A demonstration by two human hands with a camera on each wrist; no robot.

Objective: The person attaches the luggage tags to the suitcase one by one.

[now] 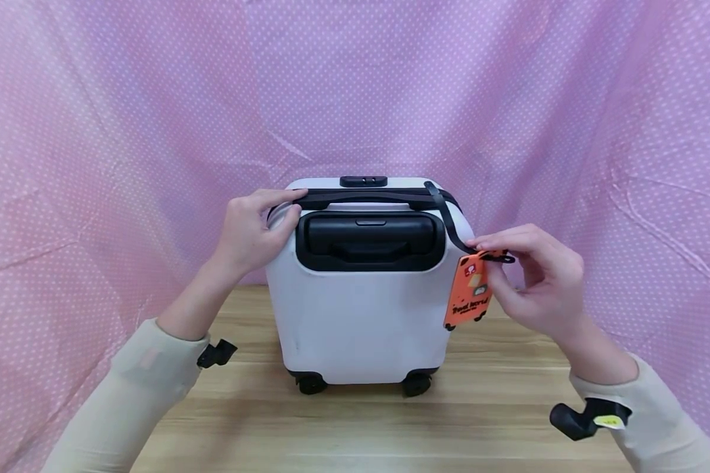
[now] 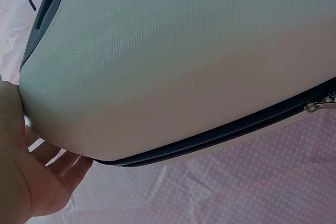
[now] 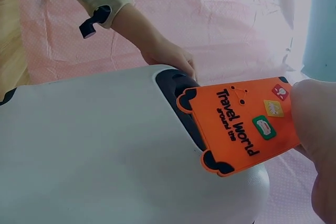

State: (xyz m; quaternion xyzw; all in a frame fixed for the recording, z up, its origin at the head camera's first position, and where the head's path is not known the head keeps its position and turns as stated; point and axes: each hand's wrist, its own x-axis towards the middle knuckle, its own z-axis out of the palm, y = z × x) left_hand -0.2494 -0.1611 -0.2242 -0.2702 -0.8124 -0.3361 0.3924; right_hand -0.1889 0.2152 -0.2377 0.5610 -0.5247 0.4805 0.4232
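A white suitcase (image 1: 363, 322) stands upright on its wheels, its black top handle (image 1: 369, 196) running across the top. My left hand (image 1: 253, 226) rests on the upper left corner, fingers extended along the top edge and thumb against the front. In the left wrist view its fingers touch the case beside the black zipper seam (image 2: 220, 129). My right hand (image 1: 538, 279) pinches the upper end of an orange luggage tag (image 1: 470, 292), which hangs at the case's right side. A black strap (image 1: 449, 220) runs from the handle's right end to the tag; whether it is fastened cannot be told.
The case stands on a wood-grain surface (image 1: 355, 433). Pink dotted cloth (image 1: 355, 85) hangs behind and on both sides. A combination lock (image 1: 363, 181) sits on top of the case, and a retracted pull handle (image 1: 369, 240) lies in the front recess.
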